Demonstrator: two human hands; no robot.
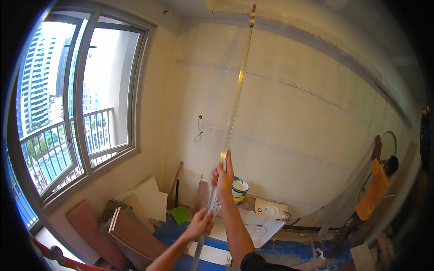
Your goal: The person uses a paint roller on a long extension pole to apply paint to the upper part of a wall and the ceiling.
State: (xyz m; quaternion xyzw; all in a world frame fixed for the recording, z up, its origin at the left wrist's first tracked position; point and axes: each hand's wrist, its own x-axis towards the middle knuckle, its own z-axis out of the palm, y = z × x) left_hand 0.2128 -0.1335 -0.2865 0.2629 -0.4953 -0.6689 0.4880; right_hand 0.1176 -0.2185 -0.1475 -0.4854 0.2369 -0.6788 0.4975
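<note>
A long, thin metal bar (236,99) runs up from the lower edge, silvery below and yellowish higher up. Its top end meets a short brown piece (252,18), wood by its look, at the ledge high on the wall. My right hand (222,182) is closed round the bar at mid-length, one finger stretched up along it. Lower down, my left hand (199,225) grips the same bar with curled fingers. Just behind my right hand stands a bucket (239,189) with white paste in it.
Wooden boards (135,230) lean under the window (106,90) at left. A green dustpan (181,215) and a white trough (266,231) stand on blue floor sheeting (167,232). At right, a person in an orange shirt (374,192) reaches up to the wall. A red level (56,254) shows lower left.
</note>
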